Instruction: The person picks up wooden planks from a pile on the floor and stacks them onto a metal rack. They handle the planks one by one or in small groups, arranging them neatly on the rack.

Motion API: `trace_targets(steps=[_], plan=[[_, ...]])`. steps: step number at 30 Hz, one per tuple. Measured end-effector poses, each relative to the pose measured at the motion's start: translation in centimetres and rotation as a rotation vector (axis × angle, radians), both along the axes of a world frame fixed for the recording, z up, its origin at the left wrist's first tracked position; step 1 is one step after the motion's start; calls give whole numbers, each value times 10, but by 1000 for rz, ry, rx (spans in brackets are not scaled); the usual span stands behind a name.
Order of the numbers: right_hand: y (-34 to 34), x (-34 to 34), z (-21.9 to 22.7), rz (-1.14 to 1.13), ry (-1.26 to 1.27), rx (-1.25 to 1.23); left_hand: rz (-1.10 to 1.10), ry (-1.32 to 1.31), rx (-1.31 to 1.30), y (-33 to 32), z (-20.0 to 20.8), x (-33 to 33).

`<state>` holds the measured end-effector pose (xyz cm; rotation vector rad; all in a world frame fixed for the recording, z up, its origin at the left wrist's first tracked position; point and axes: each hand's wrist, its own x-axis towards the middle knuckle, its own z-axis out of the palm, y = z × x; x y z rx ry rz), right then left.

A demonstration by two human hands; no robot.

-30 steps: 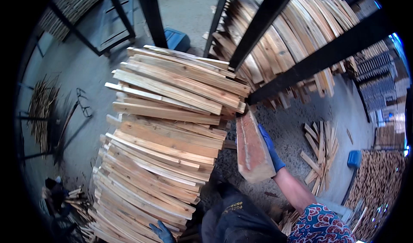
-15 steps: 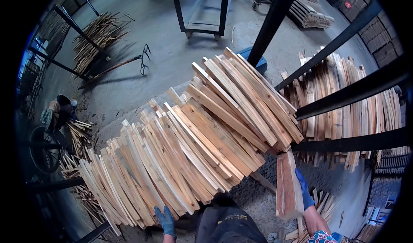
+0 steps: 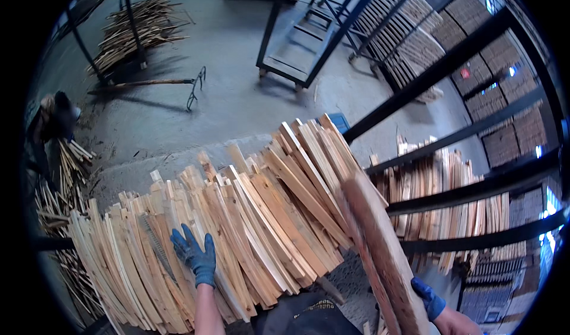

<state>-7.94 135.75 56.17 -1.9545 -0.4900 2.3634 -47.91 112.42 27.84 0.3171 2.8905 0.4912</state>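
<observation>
A long pile of sawn wooden strips lies across the middle, laid side by side. Over its left half my left hand, in a blue-grey glove, rests with fingers spread, holding nothing. My right hand, in a darker blue glove, grips the right edge of a thick wooden plank with reddish-brown sides. Part of that hand is hidden behind the plank. The plank slants up and away, its far end over the right end of the pile.
Black metal posts cross the right side, with another stack of strips behind them. Beyond the pile are a long-handled rake, a wheeled metal frame and a heap of sticks. Another person bends at far left.
The plank has been raised from beside the pile to above its right end. My left hand has moved from the pile's near edge forward onto the strips. The view has shifted too.
</observation>
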Motion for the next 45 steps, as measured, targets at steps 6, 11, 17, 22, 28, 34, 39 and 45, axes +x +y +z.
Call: trace_targets(steps=[6, 11, 17, 22, 28, 34, 39, 45], plan=[[110, -230, 7, 864, 162, 760, -84, -207, -231, 54, -18, 5], [248, -453, -47, 1416, 335, 1390, -7, 64, -297, 22, -37, -1], [266, -556, -125, 1948, -9, 1135, 23, 213, -355, 15, -57, 2], [312, -514, -170, 2072, -224, 866, 28, 141, -372, 29, -52, 0], [320, -580, -153, 1910, -88, 1174, 61, 110, -377, 20, -48, 2], [314, -567, -210, 2402, -457, 1162, 36, 141, -335, 28, -56, 0], [337, -523, -230, 2040, -262, 708, 22, 176, -295, 22, -56, 2], [314, -603, -206, 1731, 118, 1032, 20, 161, -286, 16, -55, 1]])
